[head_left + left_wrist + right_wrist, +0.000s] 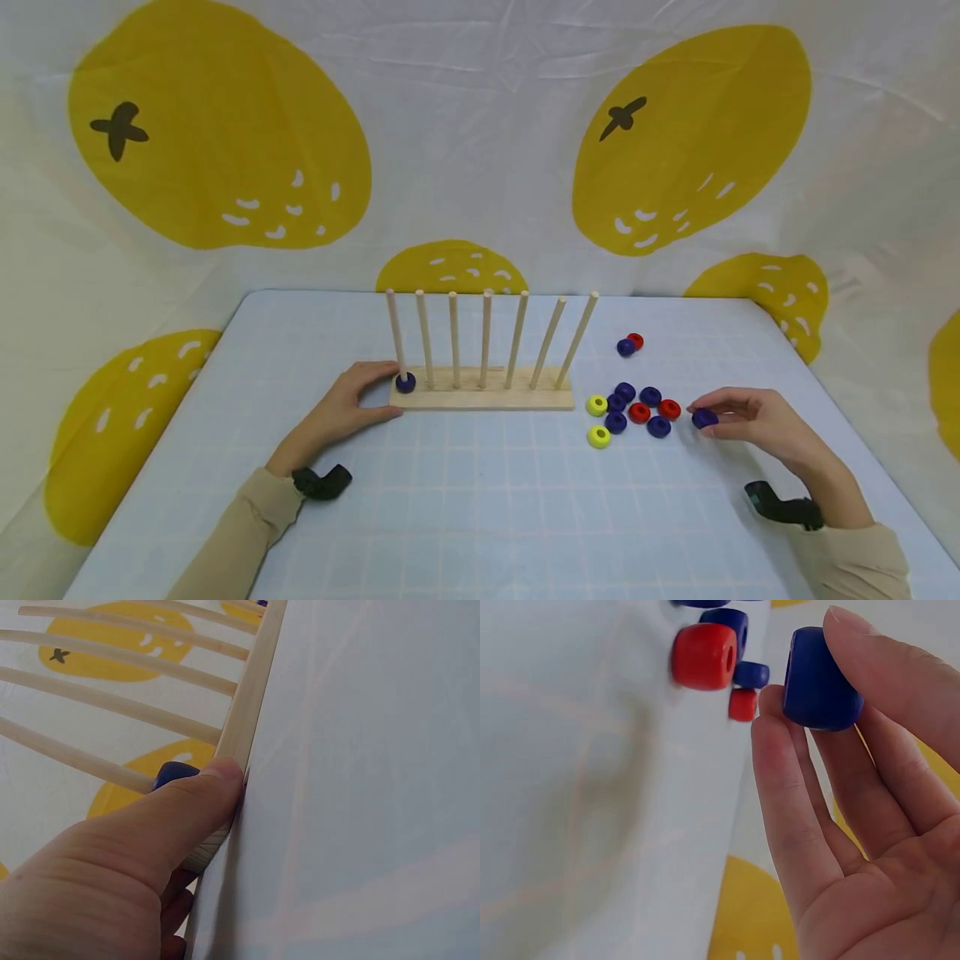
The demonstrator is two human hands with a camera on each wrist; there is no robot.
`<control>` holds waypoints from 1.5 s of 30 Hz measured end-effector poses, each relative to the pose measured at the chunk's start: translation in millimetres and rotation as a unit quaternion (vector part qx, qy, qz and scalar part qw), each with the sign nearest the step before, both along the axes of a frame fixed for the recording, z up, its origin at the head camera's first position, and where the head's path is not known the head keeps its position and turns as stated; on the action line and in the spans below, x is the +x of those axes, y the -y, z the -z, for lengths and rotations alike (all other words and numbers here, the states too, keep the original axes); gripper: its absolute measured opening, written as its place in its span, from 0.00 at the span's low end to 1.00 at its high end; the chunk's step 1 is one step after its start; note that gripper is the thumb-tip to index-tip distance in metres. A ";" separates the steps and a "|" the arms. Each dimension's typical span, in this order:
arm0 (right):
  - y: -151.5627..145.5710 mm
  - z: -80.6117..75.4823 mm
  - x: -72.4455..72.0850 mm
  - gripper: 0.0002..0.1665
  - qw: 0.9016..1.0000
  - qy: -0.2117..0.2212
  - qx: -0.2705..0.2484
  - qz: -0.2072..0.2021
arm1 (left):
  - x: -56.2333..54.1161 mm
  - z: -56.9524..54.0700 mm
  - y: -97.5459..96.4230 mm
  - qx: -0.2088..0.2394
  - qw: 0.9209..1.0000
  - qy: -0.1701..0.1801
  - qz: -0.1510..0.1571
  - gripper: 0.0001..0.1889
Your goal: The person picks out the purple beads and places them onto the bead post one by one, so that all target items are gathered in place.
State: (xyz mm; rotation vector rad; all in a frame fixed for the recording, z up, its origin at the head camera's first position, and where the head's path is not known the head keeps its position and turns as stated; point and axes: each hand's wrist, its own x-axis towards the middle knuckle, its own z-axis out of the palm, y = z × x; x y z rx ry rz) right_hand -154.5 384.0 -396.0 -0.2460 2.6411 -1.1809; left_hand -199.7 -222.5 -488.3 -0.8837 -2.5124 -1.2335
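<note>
A wooden peg rack (491,400) with several upright pegs stands mid-table. One dark blue bead (406,383) sits at the foot of its leftmost peg. My left hand (347,408) grips the rack's left end; in the left wrist view the thumb (217,776) presses the front edge of the base, while the other fingers are mostly hidden behind it. To the right, my right hand (761,421) pinches a blue bead (821,679) between thumb and fingers, just right of the loose beads. In the right wrist view that bead's hole faces left.
Loose beads lie right of the rack: several blue ones (659,427), red ones (640,413) and two yellow ones (598,437). Farther back, a blue bead (626,347) touches a red bead (636,341). A lemon-print cloth (465,125) hangs behind the table (480,517).
</note>
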 end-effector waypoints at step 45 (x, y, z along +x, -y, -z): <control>86.8 -69.1 9.3 0.19 0.983 -0.147 -0.099 0.042 | 2.5 -2.1 -1.1 -0.020 0.999 0.045 -0.015 0.34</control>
